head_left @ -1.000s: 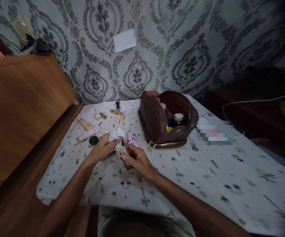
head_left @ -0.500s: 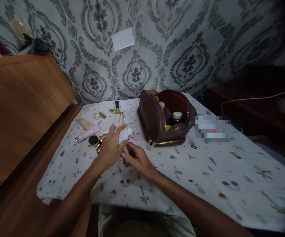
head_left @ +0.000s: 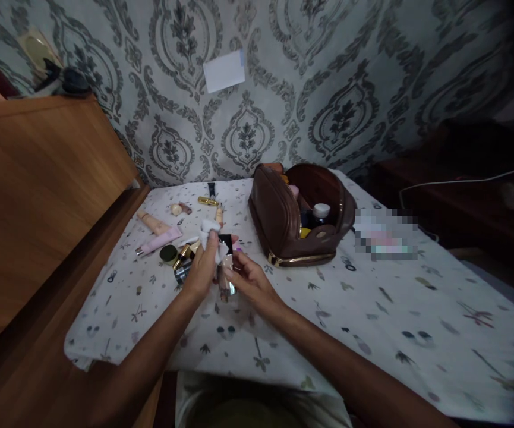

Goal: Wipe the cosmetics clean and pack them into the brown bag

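My left hand (head_left: 203,266) is closed on a crumpled white wipe (head_left: 211,228), part of which lies against a small bottle. My right hand (head_left: 251,276) grips that bottle, a foundation bottle (head_left: 227,267) with a black cap and a clear, beige-tinted body, held tilted above the table. Close to my left hand lie a round dark-lidded jar (head_left: 168,255), a gold-and-black tube (head_left: 180,258) and a dark, shiny cylindrical item (head_left: 182,273). Something pink shows partly behind the bottle.
An unzipped brown cosmetics bag (head_left: 274,208) stands at the back right, with a white-capped bottle (head_left: 321,210) inside. A pink tube (head_left: 158,240), a beige tube (head_left: 152,222) and a gold tube (head_left: 207,201) lie on the patterned tablecloth (head_left: 328,333). A wooden cabinet (head_left: 47,196) borders the left.
The white wipe has shifted from over the bottle up and left with my left hand, uncovering the black cap and body. My right hand still holds the bottle.
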`<state>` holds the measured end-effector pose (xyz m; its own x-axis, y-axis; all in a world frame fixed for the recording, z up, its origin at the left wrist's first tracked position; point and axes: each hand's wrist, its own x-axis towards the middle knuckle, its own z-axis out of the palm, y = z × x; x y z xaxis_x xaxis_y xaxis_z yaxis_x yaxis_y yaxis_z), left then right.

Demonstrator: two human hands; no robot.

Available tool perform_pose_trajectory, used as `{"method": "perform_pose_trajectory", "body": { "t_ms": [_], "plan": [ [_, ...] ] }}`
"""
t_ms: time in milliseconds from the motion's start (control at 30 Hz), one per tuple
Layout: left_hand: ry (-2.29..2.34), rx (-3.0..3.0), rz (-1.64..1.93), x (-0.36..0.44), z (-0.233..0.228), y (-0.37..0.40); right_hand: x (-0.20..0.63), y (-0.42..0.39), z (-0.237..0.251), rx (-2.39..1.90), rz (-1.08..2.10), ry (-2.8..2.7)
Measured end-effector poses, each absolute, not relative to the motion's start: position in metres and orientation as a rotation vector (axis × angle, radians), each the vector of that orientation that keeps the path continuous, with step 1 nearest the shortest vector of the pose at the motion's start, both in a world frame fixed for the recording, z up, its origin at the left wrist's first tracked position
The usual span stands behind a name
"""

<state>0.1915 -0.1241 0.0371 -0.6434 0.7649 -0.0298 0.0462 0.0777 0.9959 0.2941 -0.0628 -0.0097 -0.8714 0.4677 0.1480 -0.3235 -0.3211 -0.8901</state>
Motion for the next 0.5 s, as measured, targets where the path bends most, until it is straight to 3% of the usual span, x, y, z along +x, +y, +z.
{"method": "perform_pose_trajectory", "body": {
  "t_ms": [267,500],
  "plan": [
    [1.889,1.092,1.487,0.195,0.028,-0.131,0.292,-0.057,-0.014,-0.266,2.289,-1.168],
    [1.878,1.392,1.492,0.192,0.021,-0.14,0.288,-0.055,-0.024,-0.284,2.206,-1.267]
  ]
}}
